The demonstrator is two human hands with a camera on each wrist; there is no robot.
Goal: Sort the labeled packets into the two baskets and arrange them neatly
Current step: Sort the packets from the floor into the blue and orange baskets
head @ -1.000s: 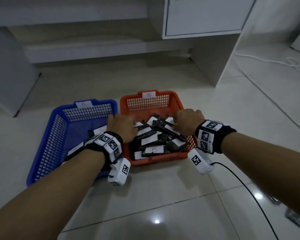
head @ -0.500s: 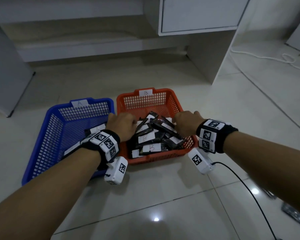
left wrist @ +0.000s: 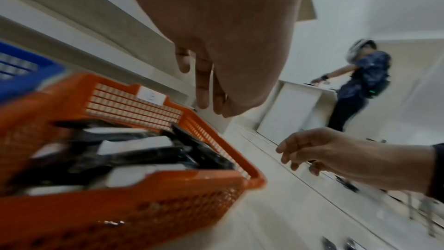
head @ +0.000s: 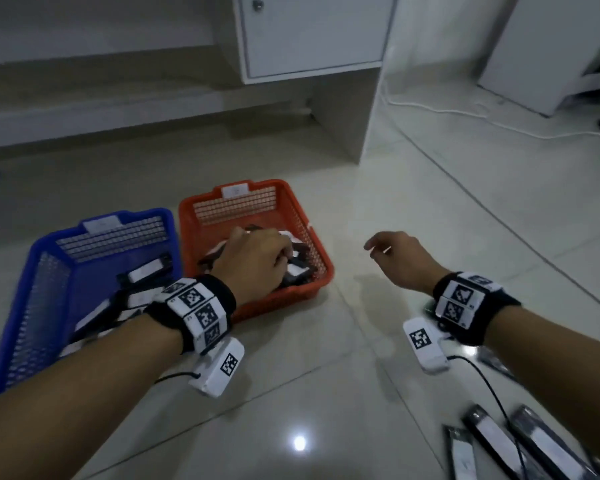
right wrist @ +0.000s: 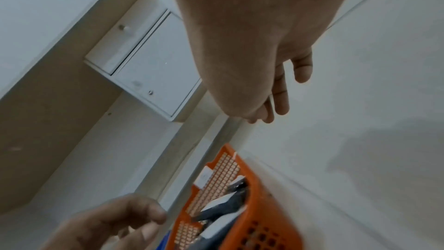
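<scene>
An orange basket [head: 236, 209] tagged B stands on the floor, holding a loose pile of black packets [head: 297, 270] with white labels. Left of it a blue basket [head: 32, 306] tagged A holds several labeled packets [head: 146, 271]. My left hand [head: 278, 251] hovers over the orange basket's pile; in the left wrist view its fingers [left wrist: 201, 86] hang relaxed and hold nothing. My right hand [head: 395, 258] is over bare floor right of the orange basket, fingers loosely curled and empty. Several loose packets [head: 492, 441] lie on the floor at the lower right.
A white cabinet [head: 312, 32] and a low shelf stand behind the baskets. A white cable [head: 465, 116] runs over the tiles at the right. A black wire [head: 492, 393] trails from my right wrist. Another person [left wrist: 365, 86] stands at a counter far off.
Both hands were on the orange basket's packets. The right hand has pulled out to the right over the floor; the left has moved over the pile's middle. The view swung right, showing loose packets.
</scene>
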